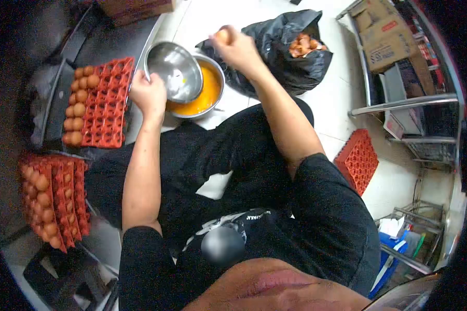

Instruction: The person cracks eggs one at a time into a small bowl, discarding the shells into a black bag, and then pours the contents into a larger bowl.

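Note:
My left hand (149,96) is closed on the rim of a shiny metal bowl (163,59), tilted over a larger metal pot (222,88). A small yellow spot shows inside the bowl. Beaten-looking orange-yellow egg liquid (208,96) fills much of the pot. My right hand (237,51) is raised beyond the pot, fingers closed round a brown egg (223,36); motion blurs it, and I cannot tell whether its shell is whole. Left of the bowl, a red egg tray (106,103) holds brown eggs (79,110) along its left side, its other cups bare.
A black plastic bag (275,52) with broken eggshells (305,46) lies beyond my right arm. Stacked full egg trays (54,199) stand at lower left. More red trays (358,160) sit on the floor at right, near a metal rack (404,106) with cardboard boxes (386,44).

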A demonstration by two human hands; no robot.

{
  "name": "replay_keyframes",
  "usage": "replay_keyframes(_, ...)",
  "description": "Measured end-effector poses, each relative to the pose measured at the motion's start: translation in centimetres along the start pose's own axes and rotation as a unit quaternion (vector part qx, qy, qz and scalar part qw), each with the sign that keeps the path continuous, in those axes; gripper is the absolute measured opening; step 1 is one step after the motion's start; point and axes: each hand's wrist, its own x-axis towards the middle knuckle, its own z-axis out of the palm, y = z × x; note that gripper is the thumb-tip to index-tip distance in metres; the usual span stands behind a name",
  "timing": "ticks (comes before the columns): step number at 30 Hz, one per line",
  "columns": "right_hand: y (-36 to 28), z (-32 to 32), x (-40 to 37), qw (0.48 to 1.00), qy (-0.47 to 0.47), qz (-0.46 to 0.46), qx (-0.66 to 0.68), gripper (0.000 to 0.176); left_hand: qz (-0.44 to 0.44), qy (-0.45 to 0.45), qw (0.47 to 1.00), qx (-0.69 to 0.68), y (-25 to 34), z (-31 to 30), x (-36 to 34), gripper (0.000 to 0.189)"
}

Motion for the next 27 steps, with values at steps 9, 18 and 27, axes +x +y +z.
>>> replay_keyframes(9, 19.6, -20.9, 10.0, 0.93, 0.24, -0.043, -0.276, 0.05, -0.084, 0.056, 0.995, 0.018, 0.7, 1.2, -0.7, 0.016)
replay_keyframes(18, -8.0, 0.1, 7.0, 0.974, -0.022, -0.158, -0.16, 0.049, -0.184, 0.02, 0.982, 0.043, 2.5, 0.4, -1.2, 0.015)
replay_keyframes(27, -22.2, 27.7, 4.9, 0.87, -0.246, -0.363, -0.224, 0.06, -0.038, -0.09, 0.99, 0.101, 2.2, 0.0, -2.6, 0.034)
